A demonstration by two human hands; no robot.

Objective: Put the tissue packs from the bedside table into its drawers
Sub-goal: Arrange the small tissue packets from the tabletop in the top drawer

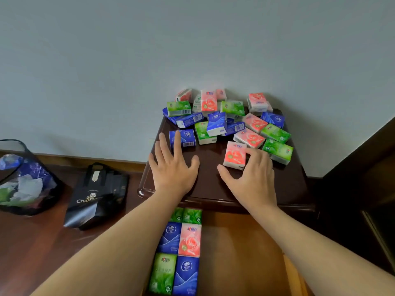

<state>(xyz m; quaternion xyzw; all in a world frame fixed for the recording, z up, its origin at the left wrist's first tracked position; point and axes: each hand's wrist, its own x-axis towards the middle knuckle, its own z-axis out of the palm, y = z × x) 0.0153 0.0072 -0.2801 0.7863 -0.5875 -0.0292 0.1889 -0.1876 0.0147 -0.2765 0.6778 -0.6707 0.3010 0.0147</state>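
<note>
Several pink, green and blue tissue packs lie heaped on the dark bedside table (pixel 213 189), against the wall. My left hand (pixel 173 167) is spread flat over the tabletop, its fingertips touching a blue pack (pixel 185 138). Fingers of my right hand (pixel 252 174) curl onto the right side of a pink rose pack (pixel 234 155), the thumb stretched out on the wood below it. Beneath the table's front edge the open drawer (pixel 241 253) holds several packs in two columns at its left side, among them a pink one (pixel 189 240).
A black mesh bin (pixel 23 180) with crumpled rubbish stands on the wooden floor at the left. A black paper bag (pixel 98 195) lies beside it. Dark furniture (pixel 372 167) rises at the right. The right part of the drawer floor is bare wood.
</note>
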